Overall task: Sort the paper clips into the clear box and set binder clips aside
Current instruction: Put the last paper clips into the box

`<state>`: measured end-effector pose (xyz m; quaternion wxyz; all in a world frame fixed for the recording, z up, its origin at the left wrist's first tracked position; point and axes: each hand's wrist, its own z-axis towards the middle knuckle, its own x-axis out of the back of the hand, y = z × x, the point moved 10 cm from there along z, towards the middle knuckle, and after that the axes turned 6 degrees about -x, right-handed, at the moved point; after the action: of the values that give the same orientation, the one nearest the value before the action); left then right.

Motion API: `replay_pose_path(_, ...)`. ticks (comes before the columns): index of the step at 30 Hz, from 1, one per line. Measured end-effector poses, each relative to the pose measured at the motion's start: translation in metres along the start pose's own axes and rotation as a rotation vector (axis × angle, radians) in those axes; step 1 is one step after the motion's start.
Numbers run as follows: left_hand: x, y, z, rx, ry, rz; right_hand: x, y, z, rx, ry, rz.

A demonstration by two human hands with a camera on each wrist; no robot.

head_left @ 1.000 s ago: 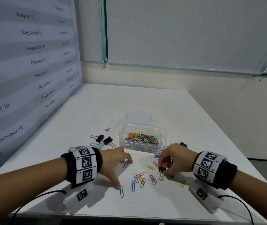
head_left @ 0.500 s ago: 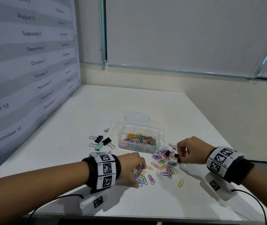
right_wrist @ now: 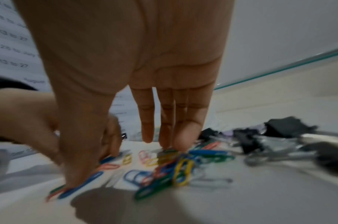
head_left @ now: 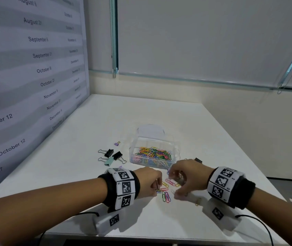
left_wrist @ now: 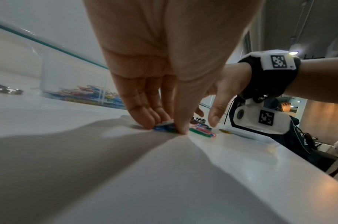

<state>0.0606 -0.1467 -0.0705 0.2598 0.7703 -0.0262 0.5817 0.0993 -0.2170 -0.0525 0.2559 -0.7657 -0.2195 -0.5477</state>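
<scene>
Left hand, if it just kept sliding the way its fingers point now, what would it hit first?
Probably the loose paper clips on the table right past its fingertips, then the right hand just beyond. The left hand already pinches a few clips; exact depth is hard to judge.

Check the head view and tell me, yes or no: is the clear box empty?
No, the clear box holds a heap of coloured paper clips.

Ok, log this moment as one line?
left hand: pinching paper clips on table | right hand: fingers down on loose clips | box: part filled
</scene>
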Motion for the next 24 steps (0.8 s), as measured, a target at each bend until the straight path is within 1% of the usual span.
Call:
replay_pose_path(2,0.001,-0.003,-0.001,0.018,0.008,0.013,-0.010,-0.013,0.005,0.013,-0.038,-0.017)
replay_pose_path(4,0.002,-0.007,-0.003,0.034,0.011,0.035,-0.015,-0.024,0.010,0.021,-0.046,-0.013)
replay_pose_path(8,0.007,-0.013,-0.008,0.032,0.030,0.101,-0.016,-0.037,0.018,0.022,-0.055,0.083)
replay_pose_path(12,0.009,-0.019,-0.012,0.039,0.058,0.138,-0.015,-0.044,0.018,0.056,-0.062,0.138)
replay_pose_path(15,0.012,-0.018,-0.014,0.032,0.063,0.170,-0.014,-0.047,0.018,0.057,-0.085,0.122)
replay_pose_path(19,0.014,-0.013,-0.013,-0.011,0.053,0.244,-0.011,-0.045,0.021,0.043,-0.095,0.090)
replay_pose_path(21,0.015,-0.017,-0.012,0.011,0.047,0.226,-0.003,-0.042,0.024,0.031,-0.075,0.101)
replay_pose_path(24,0.023,-0.021,-0.008,0.023,0.008,0.168,0.026,-0.037,0.032,0.043,0.046,0.129)
